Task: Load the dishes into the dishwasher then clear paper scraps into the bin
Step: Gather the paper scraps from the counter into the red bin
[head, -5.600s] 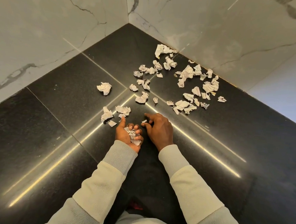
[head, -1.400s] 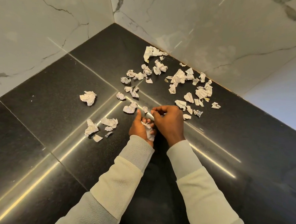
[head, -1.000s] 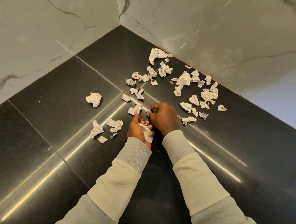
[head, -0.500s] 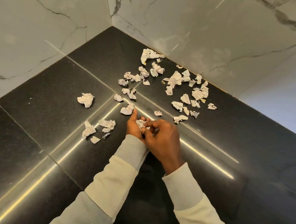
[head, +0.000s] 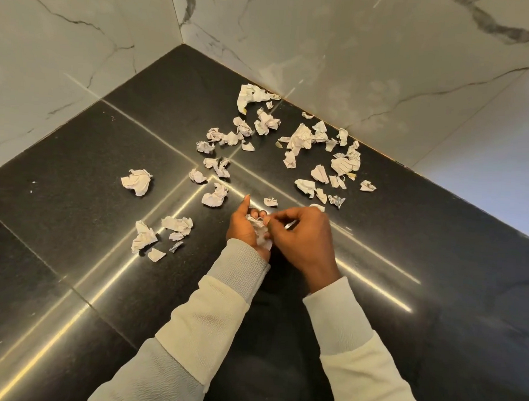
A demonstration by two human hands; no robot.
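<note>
Within curled left fingers, paper scraps.

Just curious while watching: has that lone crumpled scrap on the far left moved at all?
No. The lone scrap still lies in the same spot, just left of the tile joint.

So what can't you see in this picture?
1. Head view: how many held scraps are in the left hand; its fingers and the right hand cover them.
2. Head view: whether the right hand pinches a piece; too small to tell.
3. Head view: one scrap sits mostly behind the right hand.
4. The bin is outside the frame.
5. Print on the loose scraps: too small.
</note>
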